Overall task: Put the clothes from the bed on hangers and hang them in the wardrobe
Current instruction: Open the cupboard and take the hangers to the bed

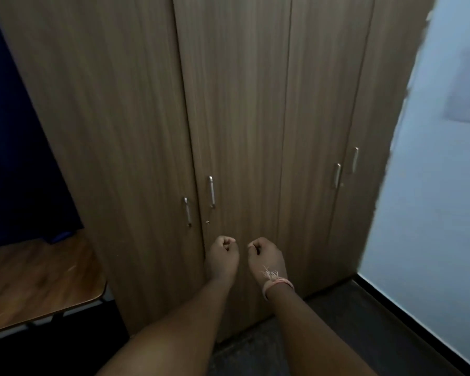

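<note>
A brown wood-grain wardrobe [234, 118] fills most of the view, with all four of its tall doors closed. Two slim metal handles sit side by side where the left pair of doors meet: the left handle [187, 212] is a little lower in the picture than the one just right of it [211, 191], and a small keyhole [207, 221] shows just below them. A second pair of handles [337, 175] sits farther right, where the other two doors meet.

Both bare forearms reach forward from the near edge toward the wardrobe. The left hand [224, 252] is curled into a loose fist, fingers folded into the palm, holding nothing. The right hand [265, 255] is curled the same way, also with nothing in it, and sits just beside the left with a narrow gap between them. Both fists are held in front of the lower part of the second door from the left, below the handles; whether the knuckles touch the wood cannot be told. A pale thread bracelet [278, 286] with a frayed tuft circles the right wrist.

To the left, a wooden tabletop [38, 278] with a rounded corner stands beside the wardrobe, and a dark blue curtain [17, 158] hangs behind it. A pale blue wall [432, 185] runs along the right. The floor [337, 321] is dark. No clothes, hangers or bed are in view.
</note>
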### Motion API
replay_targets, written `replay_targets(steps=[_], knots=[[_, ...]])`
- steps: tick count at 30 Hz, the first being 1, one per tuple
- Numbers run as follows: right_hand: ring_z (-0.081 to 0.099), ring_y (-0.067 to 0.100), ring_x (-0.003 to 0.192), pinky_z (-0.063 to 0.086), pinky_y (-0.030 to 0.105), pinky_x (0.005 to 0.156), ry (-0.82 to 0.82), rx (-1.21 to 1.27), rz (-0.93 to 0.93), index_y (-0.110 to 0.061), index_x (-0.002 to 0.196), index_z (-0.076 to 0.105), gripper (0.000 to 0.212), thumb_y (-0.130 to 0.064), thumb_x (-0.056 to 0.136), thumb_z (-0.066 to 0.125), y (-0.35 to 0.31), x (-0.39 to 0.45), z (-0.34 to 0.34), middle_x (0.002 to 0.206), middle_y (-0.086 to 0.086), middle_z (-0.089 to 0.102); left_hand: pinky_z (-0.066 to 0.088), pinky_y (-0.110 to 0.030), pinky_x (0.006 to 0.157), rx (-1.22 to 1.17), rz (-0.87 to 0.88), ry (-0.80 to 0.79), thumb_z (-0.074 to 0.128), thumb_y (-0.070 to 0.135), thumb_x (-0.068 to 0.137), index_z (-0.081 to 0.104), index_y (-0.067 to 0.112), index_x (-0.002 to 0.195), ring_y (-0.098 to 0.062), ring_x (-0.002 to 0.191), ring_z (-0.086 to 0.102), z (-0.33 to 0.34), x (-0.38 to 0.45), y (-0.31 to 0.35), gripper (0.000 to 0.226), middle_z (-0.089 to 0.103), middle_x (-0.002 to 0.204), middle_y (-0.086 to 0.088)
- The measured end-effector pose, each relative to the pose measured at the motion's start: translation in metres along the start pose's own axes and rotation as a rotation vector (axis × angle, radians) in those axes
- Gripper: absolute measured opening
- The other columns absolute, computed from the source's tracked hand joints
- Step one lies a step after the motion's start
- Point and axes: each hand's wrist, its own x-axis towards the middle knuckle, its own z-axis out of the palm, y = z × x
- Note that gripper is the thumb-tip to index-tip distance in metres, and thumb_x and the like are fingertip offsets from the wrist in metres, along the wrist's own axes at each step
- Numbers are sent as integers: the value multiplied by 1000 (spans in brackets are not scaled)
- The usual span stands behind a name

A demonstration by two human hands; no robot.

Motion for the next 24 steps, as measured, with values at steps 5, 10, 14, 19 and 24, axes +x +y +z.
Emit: replay_targets(steps=[5, 10, 14, 19, 24], knots=[[65, 17, 79, 47, 27, 66, -92, -10, -48, -19, 92, 69, 15, -21, 94, 54, -1, 51, 12, 84, -3, 70, 50, -30, 68, -28, -8, 87, 62, 14, 95, 64, 25, 85, -23, 81, 70, 12, 40, 9, 14, 73, 86, -4], [61, 15, 74, 41, 25, 62, -161, 48, -80, -20, 87, 67, 14, -17, 93, 55, -16, 103, 40, 76, -6, 64, 56, -37, 79, -58, -35, 110, 57, 12, 98, 67, 20, 95, -20, 85, 70, 10, 86, 15, 13, 73, 90, -3], [58, 11, 69, 38, 24, 58, -219, 59, -129, -19, 87, 67, 14, -17, 93, 54, -37, 152, 70, 76, -6, 64, 57, -36, 82, -72, -40, 124, 52, 9, 99, 67, 19, 98, -20, 91, 71, 7, 144, 16, 18, 75, 96, -6], [59, 6, 71, 37, 17, 54, -182, 117, -128, -17, 92, 67, 13, -17, 95, 55, -62, 218, 107, 84, -4, 67, 51, -30, 91, -78, -11, 111, 52, 12, 102, 61, 14, 135, -19, 115, 63, 10, 220, 21, 34, 66, 129, -6], [63, 18, 94, 42, 23, 77, -142, 230, 8, -15, 118, 60, 22, -22, 97, 57, -89, 280, 145, 102, -1, 65, 42, -44, 112, -38, 4, 179, 51, 20, 102, 42, 24, 153, -24, 134, 51, 19, 291, 16, 52, 51, 150, -7]])
